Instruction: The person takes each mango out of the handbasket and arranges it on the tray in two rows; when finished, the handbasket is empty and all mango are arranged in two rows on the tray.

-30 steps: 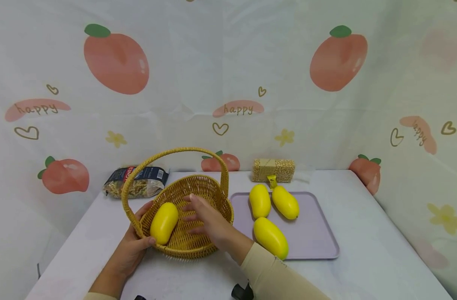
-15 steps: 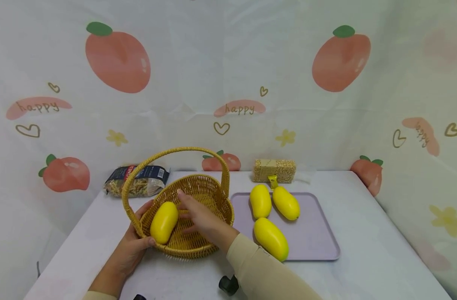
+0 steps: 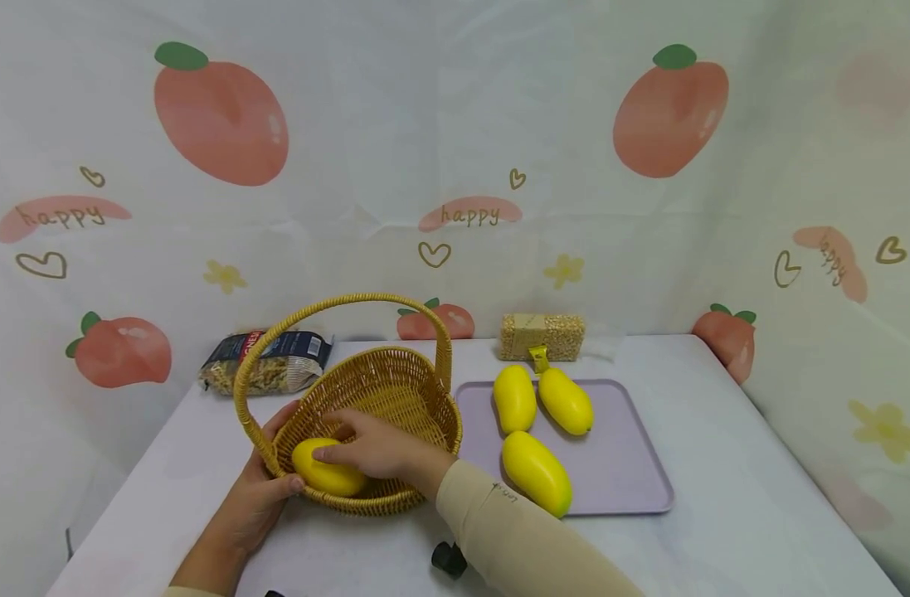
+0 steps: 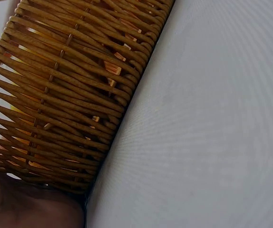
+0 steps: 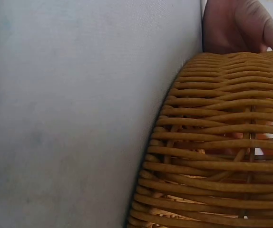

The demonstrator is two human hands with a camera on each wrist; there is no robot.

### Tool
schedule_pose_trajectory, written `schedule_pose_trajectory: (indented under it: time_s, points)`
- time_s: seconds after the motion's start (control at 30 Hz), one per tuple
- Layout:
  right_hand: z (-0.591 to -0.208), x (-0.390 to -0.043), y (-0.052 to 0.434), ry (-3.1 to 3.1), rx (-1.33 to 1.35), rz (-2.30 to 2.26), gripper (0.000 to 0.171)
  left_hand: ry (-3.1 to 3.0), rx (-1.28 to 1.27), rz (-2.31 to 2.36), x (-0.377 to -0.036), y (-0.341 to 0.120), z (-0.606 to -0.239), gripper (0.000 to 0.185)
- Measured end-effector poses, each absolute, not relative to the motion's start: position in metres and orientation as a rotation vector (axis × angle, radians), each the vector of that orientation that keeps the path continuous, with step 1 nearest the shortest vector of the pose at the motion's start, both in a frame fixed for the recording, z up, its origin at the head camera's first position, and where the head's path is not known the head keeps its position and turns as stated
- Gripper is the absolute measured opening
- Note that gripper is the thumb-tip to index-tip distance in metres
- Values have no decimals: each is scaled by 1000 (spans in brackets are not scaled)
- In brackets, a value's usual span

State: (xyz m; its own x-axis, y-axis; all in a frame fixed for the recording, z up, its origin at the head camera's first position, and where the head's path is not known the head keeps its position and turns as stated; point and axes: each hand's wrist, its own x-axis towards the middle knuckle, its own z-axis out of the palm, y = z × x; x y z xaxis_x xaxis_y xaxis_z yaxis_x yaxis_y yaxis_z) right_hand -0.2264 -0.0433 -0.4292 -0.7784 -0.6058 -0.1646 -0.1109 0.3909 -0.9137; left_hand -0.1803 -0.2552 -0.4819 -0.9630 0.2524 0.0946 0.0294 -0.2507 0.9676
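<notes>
In the head view, a woven basket [image 3: 383, 365] with a tall hoop handle stands on the table, a yellow mango [image 3: 322, 471] lying in its left front part. My left hand [image 3: 255, 497] grips the basket's left side, thumb over the rim near the handle's foot. Inside the basket my right hand [image 3: 376, 448] holds the mango, thumb on top; its other fingers are partly hidden behind the fruit. The left wrist view shows the woven wall [image 4: 70, 95] against my palm [image 4: 36, 204]. In the right wrist view the basket's outer side [image 5: 222, 133] hides the right hand.
Right of the basket, a lilac tray [image 3: 626, 473] carries three more yellow mangoes [image 3: 537, 473]. A bag of pasta [image 3: 275, 365] lies behind the basket at left. A block-shaped pack of grains [image 3: 542, 337] stands at the back, a small yellow packet [image 3: 539, 358] before it.
My right hand has moved left and down onto the mango in the basket and taken hold of it. The mango has turned from nearly upright to lying crosswise. My left hand keeps its grip.
</notes>
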Motion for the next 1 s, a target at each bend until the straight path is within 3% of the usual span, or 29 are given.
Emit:
schedule_pose_trajectory:
  time_s: [0.17,0.47,0.8,1.0]
  points:
    - [-430,-226,-39,2167,-635,-1320,44,1831,323,2352,-181,-255,-482,92]
    - [-433,-224,-38,2165,-536,-1289,46,1856,314,2342,-180,-255,-481,91]
    - [-428,-221,-36,2273,-602,-1341,61,1859,322,2337,-181,-255,-486,90]
    - [-418,-218,-29,2310,-611,-1400,61,1847,351,2355,-182,-257,-487,89]
